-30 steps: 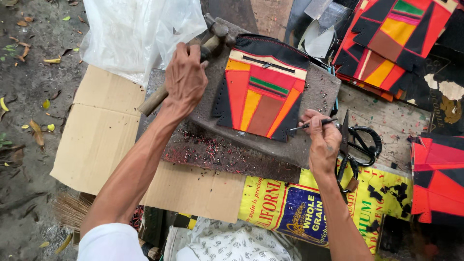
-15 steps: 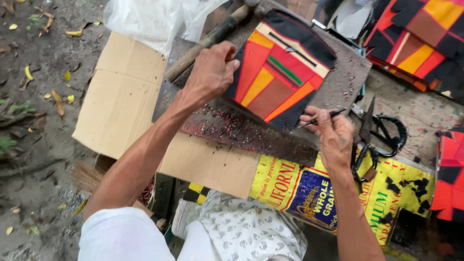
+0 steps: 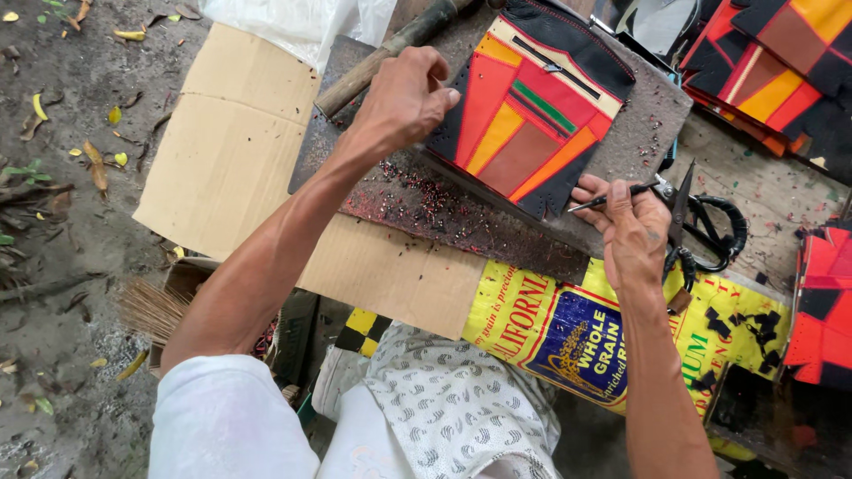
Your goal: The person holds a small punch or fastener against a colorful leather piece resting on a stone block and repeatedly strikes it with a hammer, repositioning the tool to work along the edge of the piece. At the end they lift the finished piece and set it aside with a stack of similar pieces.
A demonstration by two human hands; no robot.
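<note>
While the left hand (image 3: 404, 99) presses its fingertips on the left edge of the patchwork pouch (image 3: 531, 115), the right hand (image 3: 632, 232) pinches a thin dark metal tool (image 3: 612, 197) btwn thumb & forefinger, tip pointing left at the pouch's lower edge. Left hand is half-curled, palm down, holding nothing, just pinning the pouch. Right hand is closed narrow round the tool.

The pouch lies flat & tilted on a dark pitted work board (image 3: 461, 204), roughly centre-top of view. It's black-edged w/ red, orange, yellow, brown & green panels, and a zip runs along a cream strip near its top. Small punched holes line its left border. Tiny red & black specks are scattered on the board below the left hand.

A wooden-handled hammer (image 3: 390, 49) lies on the board just behind the left hand, not touched. Black-handled scissors (image 3: 706, 226) sit just right of the right hand. Under the board: cardboard (image 3: 231, 151) at left, a yellow & blue printed sack (image 3: 568, 333) at front. More patchwork pieces (image 3: 772, 62) are stacked at top right, another at the far right edge. Clear plastic bag (image 3: 302, 18) at top. Bare ground w/ dry leaves at left.
</note>
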